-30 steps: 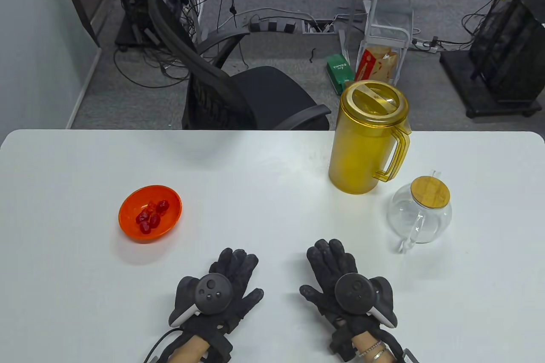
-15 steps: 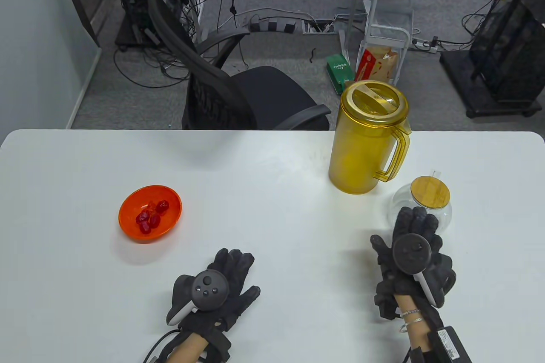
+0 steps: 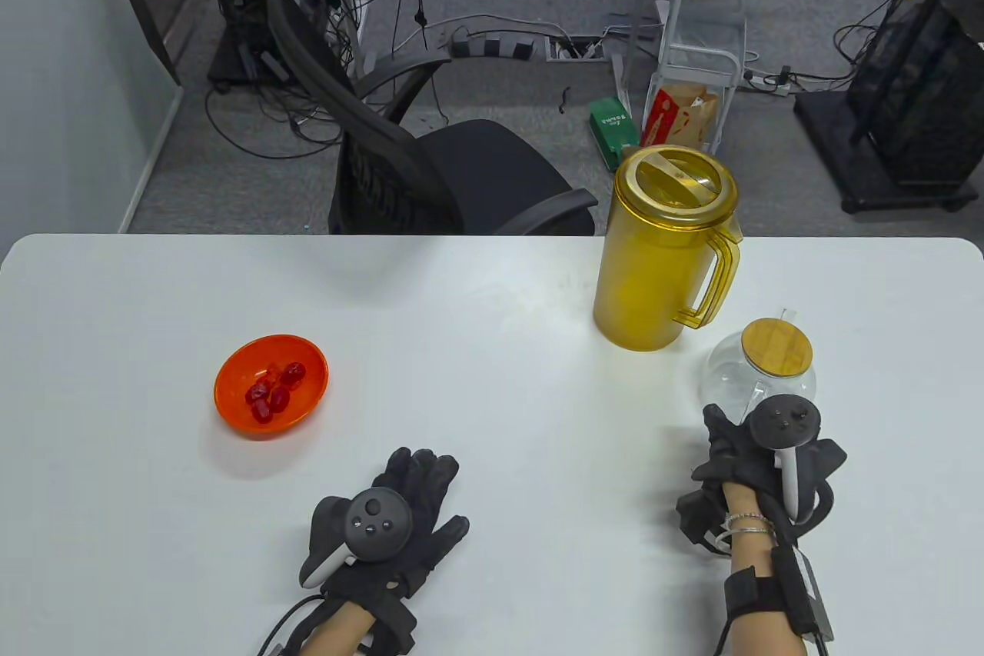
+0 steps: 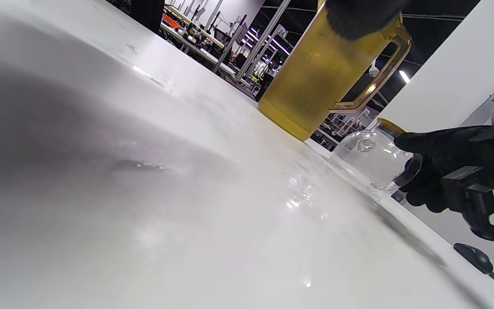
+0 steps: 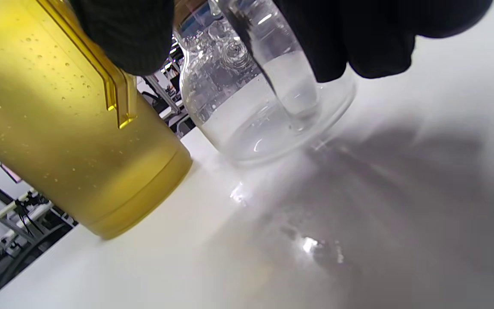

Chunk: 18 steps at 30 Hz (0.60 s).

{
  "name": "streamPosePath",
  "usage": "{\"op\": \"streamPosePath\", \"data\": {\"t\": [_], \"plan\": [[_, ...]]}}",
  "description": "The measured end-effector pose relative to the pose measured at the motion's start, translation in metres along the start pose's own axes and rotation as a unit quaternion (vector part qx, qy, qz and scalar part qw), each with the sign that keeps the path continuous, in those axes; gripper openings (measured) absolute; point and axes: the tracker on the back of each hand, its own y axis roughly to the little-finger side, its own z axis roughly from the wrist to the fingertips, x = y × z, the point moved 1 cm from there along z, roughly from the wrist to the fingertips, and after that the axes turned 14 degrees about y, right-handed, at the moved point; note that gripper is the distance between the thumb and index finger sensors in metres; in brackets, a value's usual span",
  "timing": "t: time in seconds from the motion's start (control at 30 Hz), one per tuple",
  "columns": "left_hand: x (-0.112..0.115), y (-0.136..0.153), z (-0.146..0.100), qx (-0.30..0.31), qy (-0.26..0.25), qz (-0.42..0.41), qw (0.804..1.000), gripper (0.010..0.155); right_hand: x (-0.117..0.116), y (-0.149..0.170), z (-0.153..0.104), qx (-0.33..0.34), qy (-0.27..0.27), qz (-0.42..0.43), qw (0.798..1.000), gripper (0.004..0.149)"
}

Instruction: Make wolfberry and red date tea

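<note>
A clear glass teapot (image 3: pixel 757 375) with a bamboo lid (image 3: pixel 776 348) stands at the table's right. My right hand (image 3: pixel 742 437) grips its glass handle (image 5: pixel 281 81) from the near side; the teapot also shows in the left wrist view (image 4: pixel 369 156). A tall yellow pitcher (image 3: pixel 661 256) with a closed lid stands just behind the teapot. An orange bowl (image 3: pixel 270 385) holding several red dates (image 3: pixel 273 387) sits at the left. My left hand (image 3: pixel 407 506) rests flat on the table, empty, fingers spread.
The white table (image 3: pixel 477 318) reaches its far edge just behind the pitcher. A black office chair (image 3: pixel 415 164) stands beyond that edge. Cables, a white cart (image 3: pixel 703 64) and stands are on the floor behind.
My right hand moved from the table's near middle to the right, turned onto its side, and closed around the teapot's handle. My left hand stayed almost still.
</note>
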Motion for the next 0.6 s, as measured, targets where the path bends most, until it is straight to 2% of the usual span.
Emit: {"op": "streamPosePath", "data": {"t": [0.2,0.37,0.53,0.6], "plan": [[0.000,0.000,0.000,-0.003,0.003,-0.002,1.000,0.072,-0.006,0.011,0.010,-0.032,0.023,0.012,0.999,0.066],[0.000,0.001,0.000,-0.006,0.002,-0.004,1.000,0.072,-0.008,0.012,0.013,-0.017,0.046,0.014,0.999,0.050],[-0.001,0.001,0.000,-0.008,0.005,-0.006,1.000,0.072,-0.007,0.020,0.016,-0.017,0.063,0.044,0.997,0.040],[-0.001,0.002,0.000,-0.008,0.005,-0.006,1.000,0.072,-0.004,0.026,0.018,0.004,0.068,0.056,0.996,0.039]]}}
